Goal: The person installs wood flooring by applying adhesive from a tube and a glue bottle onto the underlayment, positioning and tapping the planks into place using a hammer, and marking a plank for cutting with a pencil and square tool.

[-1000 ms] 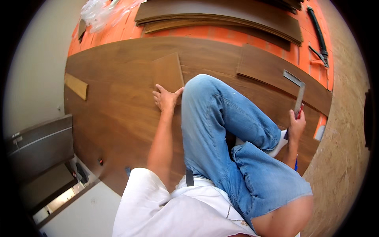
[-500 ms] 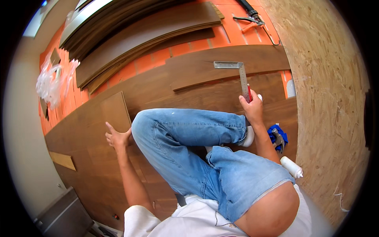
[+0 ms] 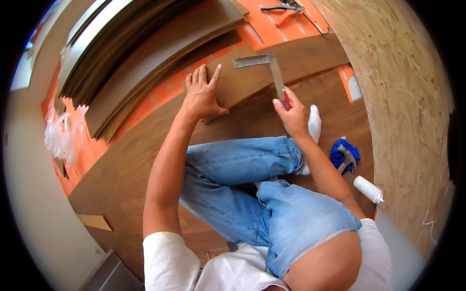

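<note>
My left hand [image 3: 200, 94] lies on the left end of a loose brown floor plank [image 3: 238, 82], fingers spread and thumb stretched out to the right. In my right hand [image 3: 292, 115] are the blade of a metal try square [image 3: 275, 72] and a red pencil [image 3: 287, 99]. The square's thick stock points left over the plank, and its blade runs down to my fingers. Brown laid flooring [image 3: 131, 169] spreads under my bent leg and to the left. Part of the plank's left end is hidden beneath my left hand.
Stacked planks [image 3: 160, 53] lie at the far left on orange underlay [image 3: 252, 36]. Crumpled clear plastic [image 3: 60, 133] is by the left wall. A hammer [image 3: 346, 157] on a blue cloth [image 3: 336, 156] and a white bottle [image 3: 368, 189] sit at right, near chipboard [image 3: 403, 111]. Orange-handled tool [image 3: 284, 17] lies far off.
My left hand has moved from beside my knee, forward and right, onto the plank's left end. My right hand still holds the square and pencil. The view has shifted slightly.
</note>
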Available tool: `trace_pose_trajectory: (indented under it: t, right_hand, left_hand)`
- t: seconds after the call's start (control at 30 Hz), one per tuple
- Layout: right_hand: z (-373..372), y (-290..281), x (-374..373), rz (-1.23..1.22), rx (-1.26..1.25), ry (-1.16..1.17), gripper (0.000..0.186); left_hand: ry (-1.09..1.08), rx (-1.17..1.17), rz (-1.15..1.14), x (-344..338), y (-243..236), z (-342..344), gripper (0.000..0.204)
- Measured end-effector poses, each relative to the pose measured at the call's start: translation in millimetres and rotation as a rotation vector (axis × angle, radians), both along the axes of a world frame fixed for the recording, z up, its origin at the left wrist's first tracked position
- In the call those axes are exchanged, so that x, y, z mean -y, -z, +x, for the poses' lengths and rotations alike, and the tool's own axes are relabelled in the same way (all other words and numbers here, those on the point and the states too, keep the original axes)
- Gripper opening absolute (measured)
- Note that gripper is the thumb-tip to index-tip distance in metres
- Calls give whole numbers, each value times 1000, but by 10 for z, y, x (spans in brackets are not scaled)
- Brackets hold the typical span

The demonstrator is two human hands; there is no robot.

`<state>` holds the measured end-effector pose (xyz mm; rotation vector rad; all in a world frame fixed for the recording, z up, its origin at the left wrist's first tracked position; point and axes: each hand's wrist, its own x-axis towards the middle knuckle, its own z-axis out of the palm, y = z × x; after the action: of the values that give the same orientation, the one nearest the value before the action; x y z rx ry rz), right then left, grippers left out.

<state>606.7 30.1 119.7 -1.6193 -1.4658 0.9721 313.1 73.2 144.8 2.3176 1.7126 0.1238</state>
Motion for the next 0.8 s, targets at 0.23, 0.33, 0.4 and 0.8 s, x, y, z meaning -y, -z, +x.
trace_pose_trajectory:
  t: [0.23,0.33,0.4,0.8]
  right_hand:
    - [-109,105,3,-100,136,-37,49]
    - [-267,157,-86,-31,235,-91,44]
    - [-395,179,-158,-106,311,-132,46]
    - [-665,160,-167,-45,407,-386,30]
  left_hand:
    - [50,42,-27,-158,416,129,127]
    - [-87,257,83,-176,412,-79,110]
    - [-353,453,115,-215,388,-195,93]
    - [-315,245,481,-558,1000,-78,25]
